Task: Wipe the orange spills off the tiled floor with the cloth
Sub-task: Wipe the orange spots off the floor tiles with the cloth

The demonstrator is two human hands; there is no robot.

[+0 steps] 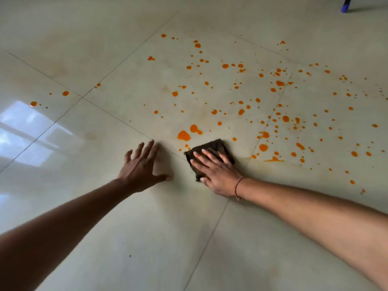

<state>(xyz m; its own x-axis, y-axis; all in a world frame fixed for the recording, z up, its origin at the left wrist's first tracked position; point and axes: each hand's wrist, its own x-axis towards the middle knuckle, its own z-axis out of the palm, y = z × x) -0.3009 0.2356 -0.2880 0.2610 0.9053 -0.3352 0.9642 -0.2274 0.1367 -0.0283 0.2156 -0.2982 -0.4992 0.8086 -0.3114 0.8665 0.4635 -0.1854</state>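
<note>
**Cloth pressed flat on a spattered tile floor**

A dark brown, folded, roughly square cloth (212,149) lies near centre, under the flattened right hand (217,175), fingers spread upon it. Round glossy orange spills (184,135) scatter far and right. The left hand (142,166), fingers splayed, holding nothing, rests just left on the shiny pale tiled floor (105,206).
</note>
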